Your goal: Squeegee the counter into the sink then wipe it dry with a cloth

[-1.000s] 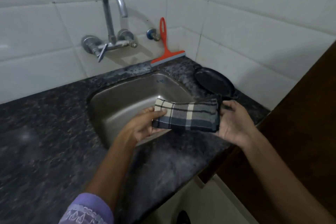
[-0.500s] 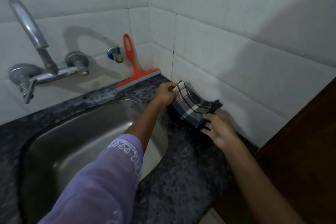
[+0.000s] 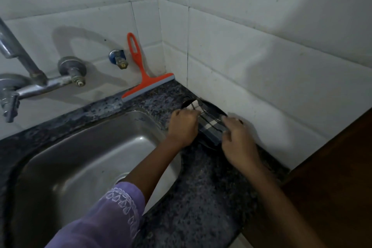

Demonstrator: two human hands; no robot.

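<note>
You are now setting the cloth (image 3: 210,129) down on the dark pan (image 3: 213,109) by the right wall, where a second ago you were holding it folded over the sink (image 3: 84,159) and carrying it toward the corner. Your left hand (image 3: 182,128) is gripping its near-left edge with curled fingers; your right hand (image 3: 238,142) is pinching its right edge. The squeegee (image 3: 146,81) is leaning against the back wall on the counter (image 3: 203,187), untouched. Parking the cloth suggests you are freeing both hands for the squeegee, so the wiping step is probably waiting and the squeegeeing looks not yet begun.
</note>
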